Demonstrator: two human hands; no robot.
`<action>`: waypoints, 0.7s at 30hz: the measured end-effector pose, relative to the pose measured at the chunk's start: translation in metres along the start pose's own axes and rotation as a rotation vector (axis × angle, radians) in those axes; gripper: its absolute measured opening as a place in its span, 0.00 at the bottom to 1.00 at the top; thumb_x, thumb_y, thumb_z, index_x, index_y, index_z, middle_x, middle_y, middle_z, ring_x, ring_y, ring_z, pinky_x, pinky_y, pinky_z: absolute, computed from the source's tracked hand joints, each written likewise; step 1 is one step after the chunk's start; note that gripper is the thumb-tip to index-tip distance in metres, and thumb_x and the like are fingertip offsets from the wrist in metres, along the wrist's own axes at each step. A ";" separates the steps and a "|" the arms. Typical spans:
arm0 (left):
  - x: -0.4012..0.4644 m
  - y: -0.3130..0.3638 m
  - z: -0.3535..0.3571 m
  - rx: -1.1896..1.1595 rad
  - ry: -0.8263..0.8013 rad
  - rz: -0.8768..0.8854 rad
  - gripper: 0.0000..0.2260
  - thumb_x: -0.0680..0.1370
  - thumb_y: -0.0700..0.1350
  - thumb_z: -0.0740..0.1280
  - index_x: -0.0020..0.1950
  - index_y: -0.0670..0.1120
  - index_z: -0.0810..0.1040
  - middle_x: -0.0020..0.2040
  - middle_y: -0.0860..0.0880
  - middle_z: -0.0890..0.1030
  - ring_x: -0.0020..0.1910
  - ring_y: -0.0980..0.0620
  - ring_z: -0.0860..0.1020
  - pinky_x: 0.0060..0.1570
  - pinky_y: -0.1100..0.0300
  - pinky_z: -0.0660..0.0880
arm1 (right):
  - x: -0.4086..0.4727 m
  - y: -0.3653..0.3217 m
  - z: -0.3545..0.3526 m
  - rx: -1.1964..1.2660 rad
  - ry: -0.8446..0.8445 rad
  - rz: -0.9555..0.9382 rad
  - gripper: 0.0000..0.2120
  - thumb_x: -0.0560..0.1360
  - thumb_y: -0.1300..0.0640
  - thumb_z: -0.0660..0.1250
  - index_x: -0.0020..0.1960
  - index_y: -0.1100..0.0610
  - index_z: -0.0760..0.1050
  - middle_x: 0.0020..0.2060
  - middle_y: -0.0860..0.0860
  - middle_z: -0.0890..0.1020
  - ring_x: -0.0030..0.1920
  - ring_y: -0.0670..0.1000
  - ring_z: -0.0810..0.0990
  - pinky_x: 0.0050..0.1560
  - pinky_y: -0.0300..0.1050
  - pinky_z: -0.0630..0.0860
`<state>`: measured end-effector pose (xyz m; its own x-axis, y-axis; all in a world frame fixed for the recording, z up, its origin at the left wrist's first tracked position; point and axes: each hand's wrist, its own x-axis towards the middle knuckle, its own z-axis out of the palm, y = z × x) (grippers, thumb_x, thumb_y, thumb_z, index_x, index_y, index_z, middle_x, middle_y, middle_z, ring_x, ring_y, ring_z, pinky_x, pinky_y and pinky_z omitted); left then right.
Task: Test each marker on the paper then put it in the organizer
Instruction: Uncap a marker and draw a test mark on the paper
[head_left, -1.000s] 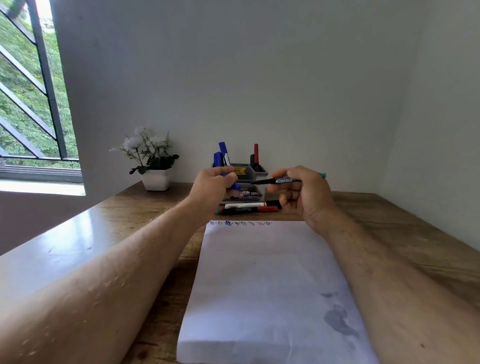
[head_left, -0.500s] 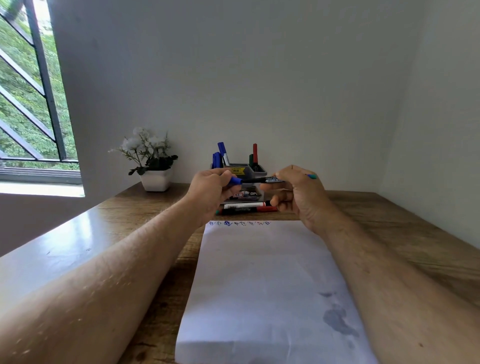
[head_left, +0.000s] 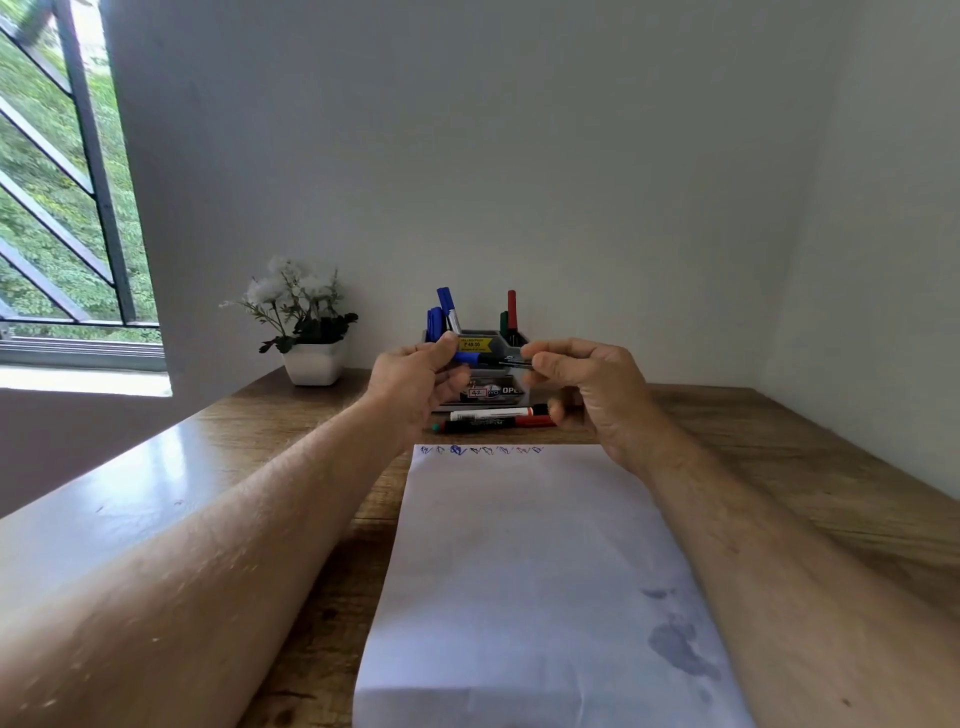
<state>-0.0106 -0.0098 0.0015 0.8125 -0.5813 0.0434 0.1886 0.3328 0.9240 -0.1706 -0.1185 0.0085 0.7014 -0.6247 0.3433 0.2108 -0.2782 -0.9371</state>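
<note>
Black marker (head_left: 506, 361) held level in the air in front of the organizer (head_left: 485, 364), above the far edge of the paper (head_left: 540, 571). Blue cap (head_left: 466, 357) at its left end, pinched between thumb and curled fingers of the left hand (head_left: 415, 387); cannot tell whether seated fully on the barrel. Barrel's right end pinched by the right hand (head_left: 592, 392), fingers curled round it. Grey organizer at the back against the wall, with blue markers (head_left: 440, 317) upright in its left compartment, a red marker (head_left: 511, 309) and a green marker (head_left: 503, 323) upright on its right, a yellow price sticker (head_left: 474, 343) on the front. Just before it, flat on the tabletop (head_left: 753, 467), two loose markers side by side: a white-barrelled marker (head_left: 493, 414) and a dark marker with red cap (head_left: 493, 424). A row of small scribbles (head_left: 480, 450) along the paper's far edge, a grey smudge (head_left: 680, 644) near its close right corner. White potted flowers (head_left: 304, 325) left of the organizer, a barred window (head_left: 57, 182) further left.
</note>
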 end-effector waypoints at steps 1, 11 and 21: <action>0.000 0.000 0.000 -0.002 -0.003 0.008 0.14 0.76 0.46 0.71 0.58 0.40 0.78 0.46 0.42 0.85 0.36 0.53 0.83 0.34 0.63 0.80 | 0.001 0.001 0.001 -0.059 -0.020 -0.005 0.06 0.76 0.62 0.70 0.52 0.56 0.83 0.42 0.56 0.86 0.24 0.49 0.75 0.30 0.42 0.74; 0.004 -0.002 -0.001 0.007 -0.016 0.036 0.06 0.77 0.44 0.70 0.51 0.43 0.76 0.50 0.40 0.85 0.43 0.49 0.85 0.42 0.58 0.82 | 0.006 0.015 0.005 -0.676 0.087 -0.248 0.03 0.74 0.50 0.71 0.43 0.49 0.80 0.36 0.45 0.83 0.35 0.43 0.79 0.35 0.37 0.71; 0.003 -0.004 0.007 -0.018 0.011 0.027 0.05 0.78 0.40 0.68 0.53 0.43 0.77 0.55 0.39 0.83 0.50 0.47 0.84 0.36 0.61 0.81 | 0.001 0.003 0.013 -0.631 0.017 -0.106 0.12 0.82 0.49 0.62 0.46 0.54 0.77 0.35 0.49 0.79 0.31 0.44 0.72 0.31 0.39 0.66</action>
<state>-0.0126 -0.0185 0.0007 0.8235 -0.5638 0.0639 0.1764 0.3615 0.9155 -0.1598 -0.1104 0.0050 0.6866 -0.5804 0.4379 -0.1664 -0.7118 -0.6824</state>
